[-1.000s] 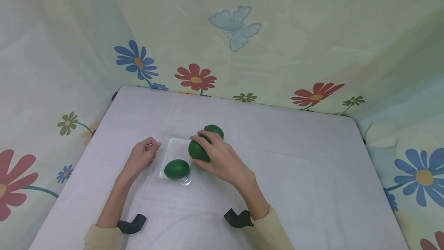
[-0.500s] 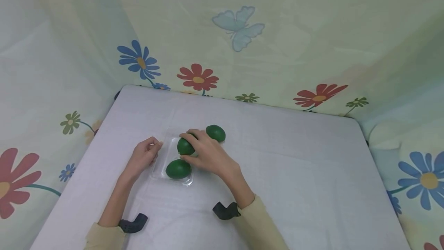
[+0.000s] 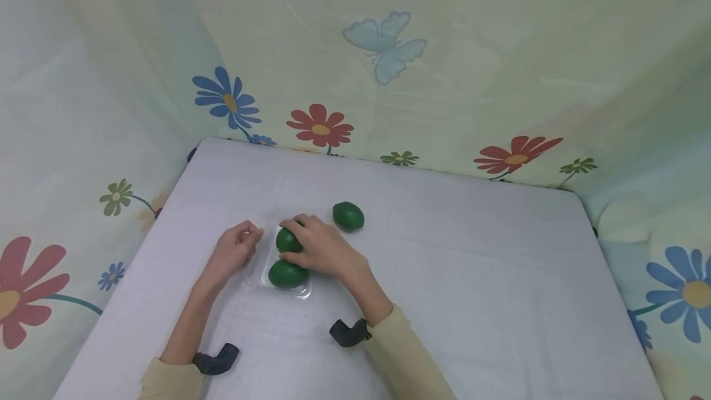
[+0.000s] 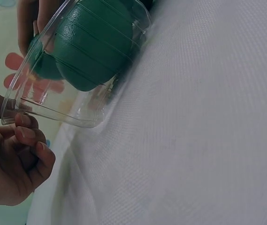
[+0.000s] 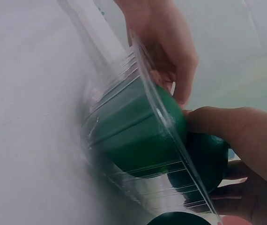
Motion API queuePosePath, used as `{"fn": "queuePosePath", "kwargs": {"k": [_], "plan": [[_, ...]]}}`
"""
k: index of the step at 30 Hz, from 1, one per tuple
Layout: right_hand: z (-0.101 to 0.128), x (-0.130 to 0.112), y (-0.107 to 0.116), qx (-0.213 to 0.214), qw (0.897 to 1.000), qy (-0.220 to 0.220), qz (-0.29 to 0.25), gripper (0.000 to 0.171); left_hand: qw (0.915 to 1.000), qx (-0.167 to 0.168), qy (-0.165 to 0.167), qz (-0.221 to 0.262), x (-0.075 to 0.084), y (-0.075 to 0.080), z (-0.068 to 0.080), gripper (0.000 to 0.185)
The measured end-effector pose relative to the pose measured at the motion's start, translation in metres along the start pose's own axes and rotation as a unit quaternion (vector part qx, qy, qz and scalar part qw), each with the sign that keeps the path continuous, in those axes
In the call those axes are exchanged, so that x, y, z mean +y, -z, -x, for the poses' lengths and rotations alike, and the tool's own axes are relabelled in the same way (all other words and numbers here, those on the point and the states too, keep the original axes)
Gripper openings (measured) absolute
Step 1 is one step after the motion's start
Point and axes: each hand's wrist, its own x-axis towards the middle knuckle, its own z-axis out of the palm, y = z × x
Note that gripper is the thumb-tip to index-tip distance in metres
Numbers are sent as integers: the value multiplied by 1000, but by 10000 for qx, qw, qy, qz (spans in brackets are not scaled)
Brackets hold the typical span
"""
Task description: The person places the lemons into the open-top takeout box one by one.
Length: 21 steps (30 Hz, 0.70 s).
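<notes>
A clear plastic container (image 3: 302, 293) stands on the table. My left hand (image 3: 232, 252) pinches its left rim between thumb and fingertips, plainest in the left wrist view, where the ribbed container wall (image 4: 84, 115) shows. One dark green lime (image 3: 287, 274) lies in the near half of the container. Over the far half, my right hand (image 3: 322, 247) grips a second lime (image 3: 286, 240) between thumb and fingers, low inside or just above it; whether it touches the bottom I cannot tell. Beyond my right hand, a third lime (image 3: 348, 216) rests on the cloth outside the container.
A white cloth (image 3: 472, 289) covers the table. Behind it and at both sides hang curtains (image 3: 444, 79) printed with flowers and a butterfly. Dark wrist camera mounts (image 3: 349, 333) sit by both sleeves.
My right hand has carried the second lime leftward from the container's right edge to over its far half. My left hand stays at the rim.
</notes>
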Motion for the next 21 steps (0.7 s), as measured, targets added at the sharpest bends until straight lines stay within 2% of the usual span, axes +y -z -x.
{"fn": "queuePosePath", "kwargs": {"k": [10,21], "plan": [[-8,-1,-3,-387,9990,-184,139,59,10000,37,7,-63,-3,-3,-1,29],[-24,-10,2,-1143,9904,-771,132,56,10000,64,-17,-67,-2,-3,0,28]]}}
